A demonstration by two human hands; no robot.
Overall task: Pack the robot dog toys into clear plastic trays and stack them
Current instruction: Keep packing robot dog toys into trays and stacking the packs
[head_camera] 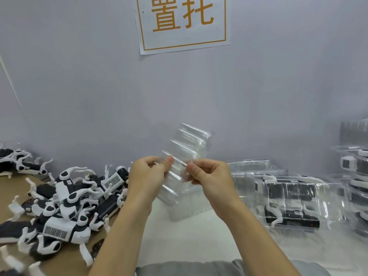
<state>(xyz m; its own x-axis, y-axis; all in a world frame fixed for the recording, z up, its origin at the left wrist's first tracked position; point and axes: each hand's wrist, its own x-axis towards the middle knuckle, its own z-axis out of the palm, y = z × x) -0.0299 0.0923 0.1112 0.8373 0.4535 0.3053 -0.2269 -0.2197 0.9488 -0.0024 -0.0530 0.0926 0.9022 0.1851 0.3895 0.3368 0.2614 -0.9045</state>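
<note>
Trays (185, 156) (stacked) between both hands.

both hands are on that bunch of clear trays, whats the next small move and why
Probably peel one tray free. The left hand and right hand pinch the near edges of the nested clear plastic trays, held tilted above the white table, thumbs at the rims. The loose black-and-white robot dog toys piled at left need an empty tray.

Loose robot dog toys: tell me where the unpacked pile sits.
Head view: the loose robot dog toys are heaped on the brown cardboard at the left, beside the left hand.
</note>
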